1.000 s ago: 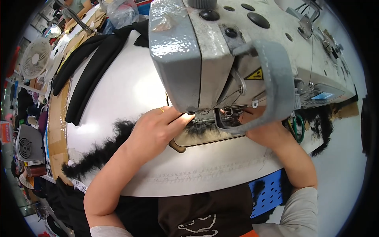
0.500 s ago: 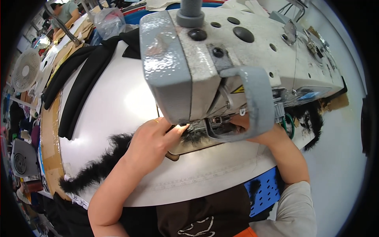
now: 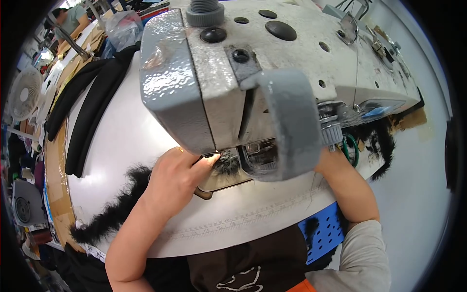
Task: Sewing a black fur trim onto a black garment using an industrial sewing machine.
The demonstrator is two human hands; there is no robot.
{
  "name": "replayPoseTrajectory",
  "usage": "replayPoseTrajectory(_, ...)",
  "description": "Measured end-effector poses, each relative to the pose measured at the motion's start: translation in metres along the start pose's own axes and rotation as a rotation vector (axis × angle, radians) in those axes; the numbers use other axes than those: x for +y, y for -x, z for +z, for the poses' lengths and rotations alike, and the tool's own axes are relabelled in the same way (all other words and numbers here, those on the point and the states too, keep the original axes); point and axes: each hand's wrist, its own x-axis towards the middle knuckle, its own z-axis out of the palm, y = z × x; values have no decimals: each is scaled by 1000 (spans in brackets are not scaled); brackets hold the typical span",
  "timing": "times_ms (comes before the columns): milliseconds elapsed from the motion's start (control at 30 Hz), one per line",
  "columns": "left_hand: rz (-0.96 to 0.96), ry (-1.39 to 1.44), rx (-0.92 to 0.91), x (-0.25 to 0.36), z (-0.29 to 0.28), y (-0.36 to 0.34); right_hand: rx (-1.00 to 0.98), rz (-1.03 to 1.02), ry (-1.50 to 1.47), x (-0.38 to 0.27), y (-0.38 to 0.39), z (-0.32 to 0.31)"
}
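Note:
A grey-white sewing machine (image 3: 194, 87) fills the middle, its rounded grey guard (image 3: 296, 126) in front of the needle area. My left hand (image 3: 176, 176) is closed beside the metal sewing plate, its thumb pointing at the black tufts near the foot; some fingertips are hidden under the machine head. A black fluffy fur strip (image 3: 114, 211) runs from the lower left up under this hand, which pinches it. Of my right hand (image 3: 330, 159) only the wrist side shows. Its fingers are hidden behind the guard, and what they touch cannot be seen.
Folded black fabric strips (image 3: 90, 117) lie on the white table (image 3: 209, 238), back left. More black fur (image 3: 384, 151) lies at the right end near a green loop (image 3: 351, 150). A blue perforated tray (image 3: 323, 233) sits below the front edge. Another person (image 3: 73, 22) works far left.
The view has shifted, so the machine sits further left and looks larger. My right fingers, partly seen beside the foot before, are now behind the guard. My left hand stays at the plate.

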Motion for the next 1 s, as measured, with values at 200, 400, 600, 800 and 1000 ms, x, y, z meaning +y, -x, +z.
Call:
replayPoseTrajectory(200, 17, -7, 30, 1, 1, -2, 57, -124, 206, -6, -1, -7)
replayPoseTrajectory(400, -22, -65, -33, -1, 5, 4, 34, -144, 170, -9, -2, -9)
replayPoseTrajectory(600, 5, -44, -5, -2, 6, 0, 71, -217, 206, -20, -3, -10)
replayPoseTrajectory(800, -25, -36, 45, 5, 2, -1, 345, 8, 172, -36, 67, -59)
replayPoseTrajectory(1000, -143, 46, 137, 4, 6, -2, 46, 702, 195, -13, 127, -92)
